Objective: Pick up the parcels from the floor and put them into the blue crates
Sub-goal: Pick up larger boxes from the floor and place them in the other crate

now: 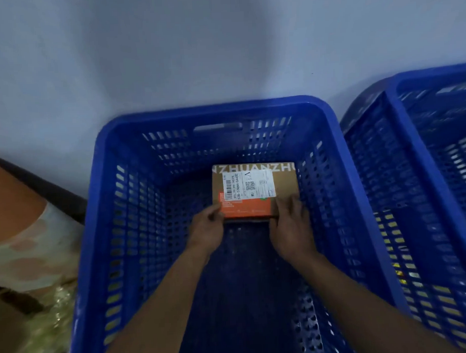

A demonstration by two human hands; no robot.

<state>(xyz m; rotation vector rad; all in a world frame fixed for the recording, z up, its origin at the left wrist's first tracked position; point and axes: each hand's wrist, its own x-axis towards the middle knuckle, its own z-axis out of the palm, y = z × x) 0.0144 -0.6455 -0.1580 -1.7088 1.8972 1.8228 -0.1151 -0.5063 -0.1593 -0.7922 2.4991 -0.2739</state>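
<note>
Parcel (255, 191) flat in blue crate (213, 108), long axis left-right, label up; left hand (206, 230), right hand (291, 227) grip near corners.

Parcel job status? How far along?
Done: no other parcel lies in the blue crate. In hand: left hand and right hand grip a labelled cardboard parcel by its near edge, low inside that crate. Left: let go; no floor parcels are in view.

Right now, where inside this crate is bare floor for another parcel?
Bare floor lies left of the parcel, up to the blue crate's left wall, and across the near half. Crowded: the far right corner, where the parcel is, with the left hand and right hand holding its near edge.
</note>
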